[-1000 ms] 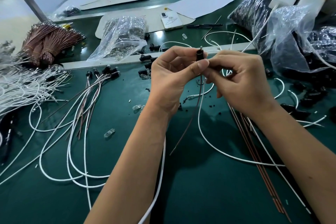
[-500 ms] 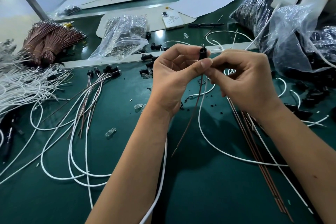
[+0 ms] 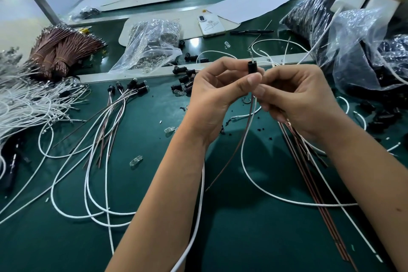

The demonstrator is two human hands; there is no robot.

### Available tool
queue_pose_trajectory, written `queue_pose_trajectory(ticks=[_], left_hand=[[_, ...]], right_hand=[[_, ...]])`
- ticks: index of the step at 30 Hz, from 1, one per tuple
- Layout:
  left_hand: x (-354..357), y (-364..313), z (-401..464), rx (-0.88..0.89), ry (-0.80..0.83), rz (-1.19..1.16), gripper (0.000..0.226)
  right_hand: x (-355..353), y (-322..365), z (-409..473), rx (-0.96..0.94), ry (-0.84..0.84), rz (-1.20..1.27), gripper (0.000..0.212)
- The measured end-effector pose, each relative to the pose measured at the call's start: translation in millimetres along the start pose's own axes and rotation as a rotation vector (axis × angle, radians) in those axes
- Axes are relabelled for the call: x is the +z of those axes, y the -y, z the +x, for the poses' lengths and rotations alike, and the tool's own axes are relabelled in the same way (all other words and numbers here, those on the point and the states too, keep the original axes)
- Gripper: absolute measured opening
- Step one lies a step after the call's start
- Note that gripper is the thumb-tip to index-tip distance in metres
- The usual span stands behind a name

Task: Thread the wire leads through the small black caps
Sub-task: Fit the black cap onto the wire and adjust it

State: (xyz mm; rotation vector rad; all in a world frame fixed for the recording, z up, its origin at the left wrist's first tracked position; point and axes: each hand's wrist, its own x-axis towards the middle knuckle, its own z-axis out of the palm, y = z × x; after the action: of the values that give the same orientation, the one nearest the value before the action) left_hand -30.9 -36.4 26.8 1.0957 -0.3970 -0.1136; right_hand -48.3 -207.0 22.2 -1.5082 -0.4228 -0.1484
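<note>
Black cap (image 3: 252,68) sits raised above the green table (image 3: 254,238), pinched between the thumb and fingers of the left hand (image 3: 217,97), with a thin wire tip and what looks like a small clear bulb poking out of its top. Just below it the right hand (image 3: 295,99) grasps the leads with curled fingertips; a white lead (image 3: 247,174) and a brown lead (image 3: 234,157) hang down from the cap and trail onto the table. Judging by this, the leads of this piece already pass through the cap, and what remains is probably to draw them down until the cap seats.

A batch of finished pieces (image 3: 130,89) lies to the left, caps on and leads fanned toward the person, so part of the job is done. Much appears left: a heap of white wires (image 3: 24,104) at the far left, bundles of brown wires (image 3: 59,51) behind it, loose caps (image 3: 184,81) near the table's divider strip, and bags of black parts (image 3: 309,17) at the right. A clear bag of small metal pieces (image 3: 152,48), a phone (image 3: 210,25), a pen (image 3: 251,32) and a sheet of paper (image 3: 249,5) lie farther back.

Brown rods or wires (image 3: 318,201) run under the right forearm, and loose white loops cross the work area, which could snag the hanging leads.
</note>
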Motion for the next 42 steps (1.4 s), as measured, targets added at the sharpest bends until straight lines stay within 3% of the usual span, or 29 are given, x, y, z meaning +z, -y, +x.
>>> queue_pose_trajectory(ticks=[6,15,19,25,32,37,42], left_hand=[[0.7,-1.2,-1.1,-0.070,0.026,-0.017,0.013],[2.5,-2.3,-1.5,-0.054,0.011,0.011,0.020],[3.1,-0.5,-1.2,-0.018,0.010,0.044,0.023],[3.1,1.9,-0.7,0.041,0.010,0.083,0.032],[1.3,3.1,0.7,0.105,0.029,0.118,0.031],[1.0,3.6,0.6,0.117,0.056,0.123,0.035],[1.4,4.9,0.6,0.110,0.039,0.094,0.034]], right_hand=[[-3.1,-0.2,0.3,0.081,0.072,0.090,0.012],[-7.2,-3.4,2.6,0.073,0.082,0.019,0.016],[-6.6,-3.3,3.1,0.033,0.048,-0.002,0.010],[-5.4,-2.1,2.9,-0.043,-0.024,-0.132,0.018],[-4.4,-1.9,2.7,-0.120,-0.012,-0.131,0.012],[-4.8,-0.6,4.9,-0.239,-0.017,-0.220,0.026],[-7.3,-3.2,6.9,-0.284,-0.053,-0.268,0.016]])
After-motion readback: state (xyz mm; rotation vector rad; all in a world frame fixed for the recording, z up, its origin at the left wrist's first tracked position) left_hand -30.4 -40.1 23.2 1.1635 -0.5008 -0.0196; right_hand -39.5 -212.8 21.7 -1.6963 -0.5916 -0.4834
